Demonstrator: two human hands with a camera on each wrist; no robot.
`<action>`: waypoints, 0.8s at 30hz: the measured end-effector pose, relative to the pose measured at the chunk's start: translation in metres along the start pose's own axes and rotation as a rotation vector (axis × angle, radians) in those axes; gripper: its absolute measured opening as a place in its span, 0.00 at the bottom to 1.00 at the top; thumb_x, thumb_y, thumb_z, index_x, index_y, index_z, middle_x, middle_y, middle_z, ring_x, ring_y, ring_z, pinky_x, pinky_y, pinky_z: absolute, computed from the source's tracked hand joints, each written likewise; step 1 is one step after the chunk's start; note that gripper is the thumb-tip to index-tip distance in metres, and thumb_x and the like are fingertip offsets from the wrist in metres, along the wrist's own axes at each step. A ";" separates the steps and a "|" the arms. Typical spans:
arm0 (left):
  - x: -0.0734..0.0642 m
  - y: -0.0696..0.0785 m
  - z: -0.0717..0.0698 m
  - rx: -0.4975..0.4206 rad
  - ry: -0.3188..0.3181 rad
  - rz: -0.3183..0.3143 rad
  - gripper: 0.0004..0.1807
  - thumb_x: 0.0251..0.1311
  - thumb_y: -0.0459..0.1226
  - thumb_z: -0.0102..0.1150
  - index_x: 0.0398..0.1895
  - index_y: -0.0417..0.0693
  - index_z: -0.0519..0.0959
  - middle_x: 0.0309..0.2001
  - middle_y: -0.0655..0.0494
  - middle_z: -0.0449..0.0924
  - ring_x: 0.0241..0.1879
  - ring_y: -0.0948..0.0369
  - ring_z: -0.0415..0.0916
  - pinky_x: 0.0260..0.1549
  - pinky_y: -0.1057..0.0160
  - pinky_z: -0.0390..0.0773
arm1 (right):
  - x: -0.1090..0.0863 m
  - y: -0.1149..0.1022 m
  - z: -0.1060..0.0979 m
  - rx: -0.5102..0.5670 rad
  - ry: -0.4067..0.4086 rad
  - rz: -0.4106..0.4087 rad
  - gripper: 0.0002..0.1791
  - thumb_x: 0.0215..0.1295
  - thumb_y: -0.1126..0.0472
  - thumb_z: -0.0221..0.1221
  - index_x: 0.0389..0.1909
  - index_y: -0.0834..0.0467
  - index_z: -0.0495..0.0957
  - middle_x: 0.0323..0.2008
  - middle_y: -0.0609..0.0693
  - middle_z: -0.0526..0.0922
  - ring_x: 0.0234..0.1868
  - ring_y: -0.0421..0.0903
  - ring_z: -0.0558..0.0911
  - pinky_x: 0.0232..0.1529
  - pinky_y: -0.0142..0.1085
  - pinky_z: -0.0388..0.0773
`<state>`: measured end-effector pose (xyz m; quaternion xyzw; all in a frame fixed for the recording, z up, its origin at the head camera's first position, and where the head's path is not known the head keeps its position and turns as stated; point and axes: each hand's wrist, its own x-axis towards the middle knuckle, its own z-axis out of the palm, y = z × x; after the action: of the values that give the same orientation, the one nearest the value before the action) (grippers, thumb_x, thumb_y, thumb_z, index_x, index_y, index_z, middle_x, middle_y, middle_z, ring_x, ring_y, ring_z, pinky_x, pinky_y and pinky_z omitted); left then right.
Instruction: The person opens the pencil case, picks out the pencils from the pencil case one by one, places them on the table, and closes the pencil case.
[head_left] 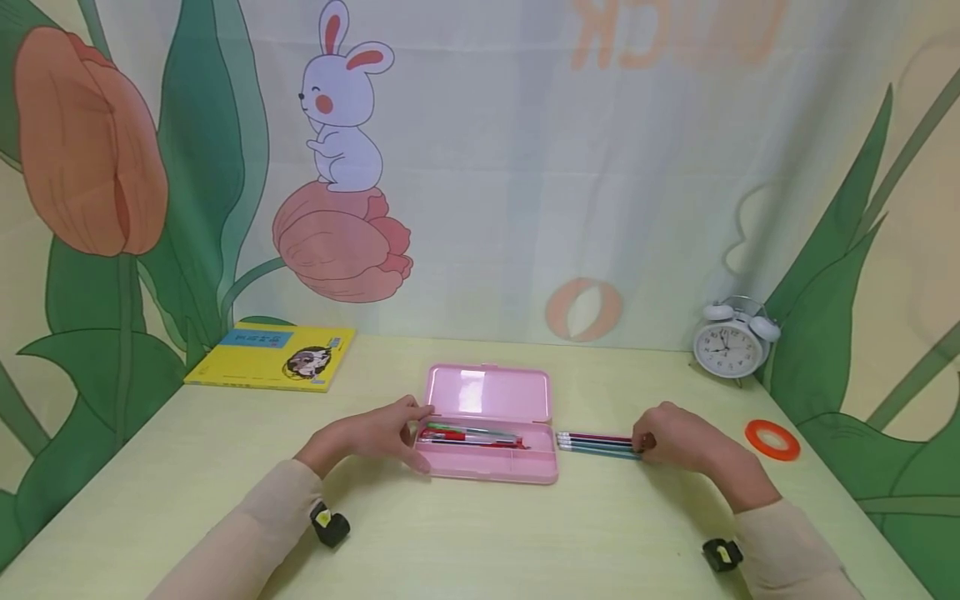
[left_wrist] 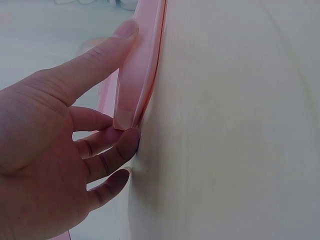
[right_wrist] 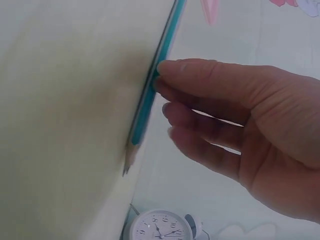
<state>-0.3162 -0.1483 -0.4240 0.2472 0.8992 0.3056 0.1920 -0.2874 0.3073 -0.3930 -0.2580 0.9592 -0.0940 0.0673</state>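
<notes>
An open pink pencil case point(head_left: 536, 465) lies at the middle of the table, its lid point(head_left: 491, 392) folded back. Several pens point(head_left: 472, 437), with red and green parts, lie in its rear compartment. My left hand point(head_left: 378, 429) grips the case's left end; in the left wrist view the thumb is on one side and curled fingers on the other. To the right of the case lie several pencils point(head_left: 596, 444) side by side, white ends toward it. My right hand point(head_left: 682, 437) pinches them near their far end between thumb and finger. A teal pencil point(right_wrist: 147, 107) shows its sharpened tip.
A yellow book point(head_left: 262, 358) lies at the back left. A white alarm clock point(head_left: 727, 346) stands at the back right, with an orange tape roll point(head_left: 772, 440) in front of it near the right edge. A printed curtain point(head_left: 480, 167) hangs behind the table.
</notes>
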 end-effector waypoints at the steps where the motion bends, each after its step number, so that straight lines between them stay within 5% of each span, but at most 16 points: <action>1: 0.000 0.000 0.000 0.000 0.000 0.001 0.55 0.49 0.50 0.78 0.77 0.43 0.59 0.46 0.51 0.64 0.44 0.57 0.66 0.40 0.58 0.69 | -0.001 0.000 -0.001 0.003 -0.005 0.013 0.09 0.54 0.72 0.70 0.26 0.54 0.85 0.25 0.41 0.79 0.28 0.41 0.74 0.35 0.37 0.76; 7: 0.000 0.000 0.001 0.004 0.005 -0.011 0.55 0.48 0.50 0.78 0.77 0.44 0.59 0.46 0.52 0.65 0.44 0.57 0.67 0.40 0.58 0.70 | -0.005 -0.003 -0.005 0.023 -0.080 0.090 0.12 0.53 0.73 0.69 0.24 0.53 0.82 0.25 0.42 0.77 0.29 0.44 0.74 0.35 0.38 0.76; 24: 0.000 0.001 0.001 0.006 0.003 -0.019 0.55 0.48 0.50 0.78 0.77 0.44 0.60 0.46 0.52 0.65 0.43 0.57 0.67 0.39 0.59 0.70 | -0.010 -0.007 -0.012 0.061 -0.107 0.101 0.10 0.55 0.74 0.68 0.27 0.54 0.84 0.28 0.44 0.79 0.31 0.44 0.75 0.37 0.38 0.79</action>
<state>-0.3158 -0.1472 -0.4244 0.2389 0.9027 0.3014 0.1929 -0.2778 0.3077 -0.3794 -0.2117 0.9628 -0.1056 0.1309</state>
